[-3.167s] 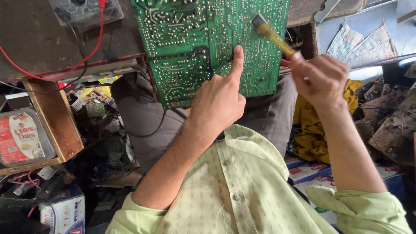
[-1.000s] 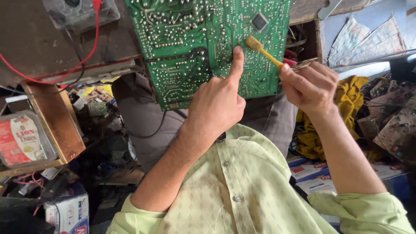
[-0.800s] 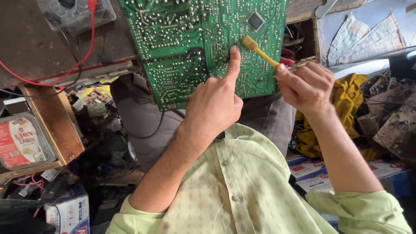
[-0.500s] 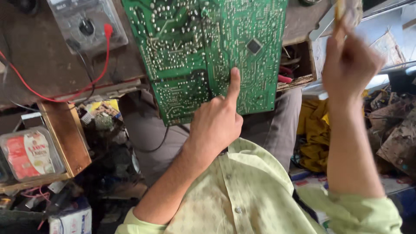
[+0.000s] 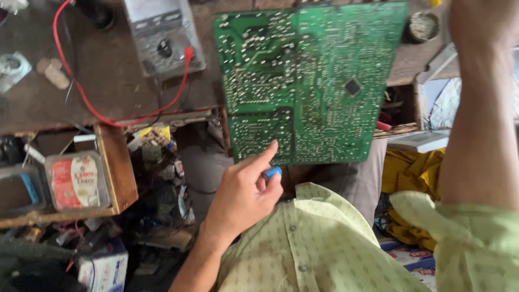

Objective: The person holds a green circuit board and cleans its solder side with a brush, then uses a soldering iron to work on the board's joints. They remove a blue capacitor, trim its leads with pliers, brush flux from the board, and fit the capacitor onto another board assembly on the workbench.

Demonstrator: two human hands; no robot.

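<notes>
A large green circuit board (image 5: 313, 81) lies solder side up, overhanging the worn workbench (image 5: 97, 81) above my lap. My left hand (image 5: 243, 197) is at the board's lower edge, index fingertip touching it, with a small blue part (image 5: 273, 172) pinched between thumb and fingers. My right hand (image 5: 478, 21) is raised at the top right, mostly cut off by the frame edge. Its fingers are hidden, and no brush shows in it.
A grey multimeter (image 5: 162, 38) with a red lead (image 5: 108, 116) sits on the bench left of the board. A wooden box (image 5: 116, 173) holds a plastic container (image 5: 75, 181). A round tin (image 5: 424, 26) lies top right, yellow cloth (image 5: 411, 173) below it.
My right hand, which was brushing the board with a yellow-handled brush, has lifted up and away to the top right. The view shifted, and the left hand now shows a blue part.
</notes>
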